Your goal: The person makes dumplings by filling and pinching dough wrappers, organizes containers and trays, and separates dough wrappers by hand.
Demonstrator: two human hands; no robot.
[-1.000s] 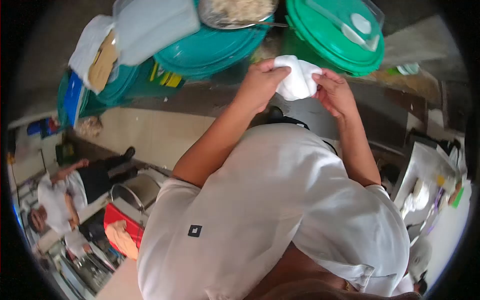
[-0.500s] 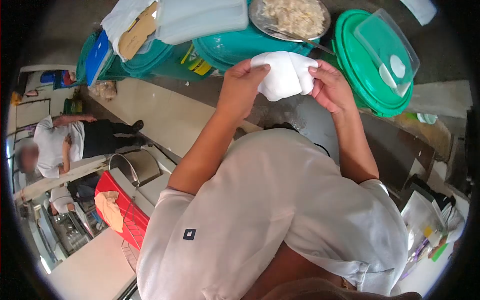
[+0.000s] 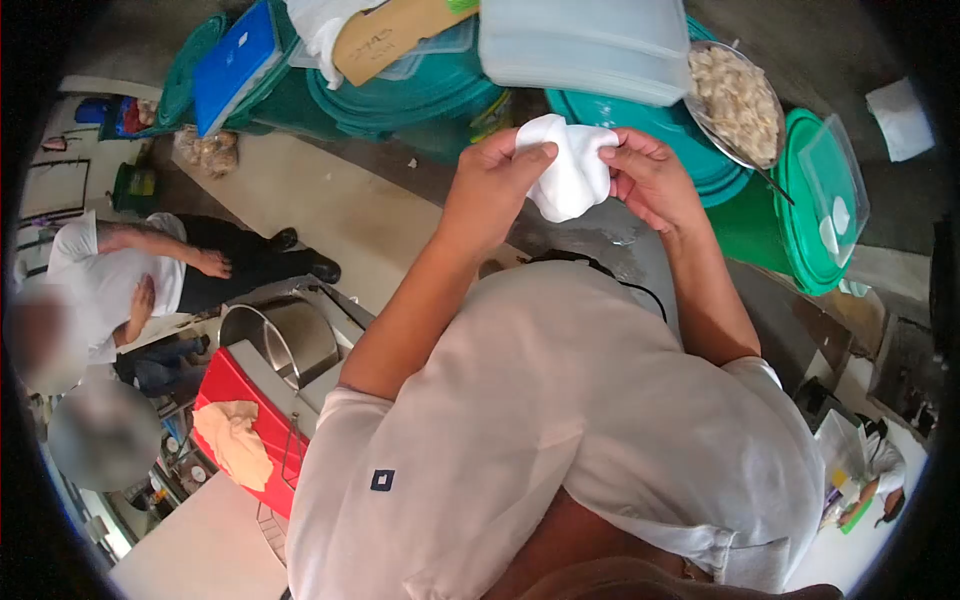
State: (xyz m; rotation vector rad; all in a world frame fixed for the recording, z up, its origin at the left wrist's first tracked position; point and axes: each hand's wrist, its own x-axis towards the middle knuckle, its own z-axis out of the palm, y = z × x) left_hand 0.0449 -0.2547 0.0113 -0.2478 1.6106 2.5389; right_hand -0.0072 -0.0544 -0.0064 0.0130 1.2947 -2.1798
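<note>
A soft white cloth (image 3: 568, 175), folded or bunched, is held up in front of my chest between both hands. My left hand (image 3: 487, 190) pinches its left edge, with the thumb lying on top. On the other side, my right hand (image 3: 655, 178) grips the right edge between thumb and fingers. The cloth's underside is hidden. Beyond it stand teal lidded tubs (image 3: 400, 95), a stack of translucent plastic lids or trays (image 3: 585, 50) and a metal bowl of pale shredded food (image 3: 735, 105) with a utensil handle sticking out.
A green lidded bucket (image 3: 800, 200) stands at the right. On the left are a blue container (image 3: 235, 65), a large metal pot (image 3: 290, 335) and a red cooler (image 3: 225, 385) with a peach cloth (image 3: 235, 440) on it. A person in a white shirt (image 3: 85, 255) stands at the left; others are behind.
The white cloth has gone from a wide, stretched shape to a narrower, more bunched one, with my hands closer together. The view has turned, and the tubs and bowl appear farther right.
</note>
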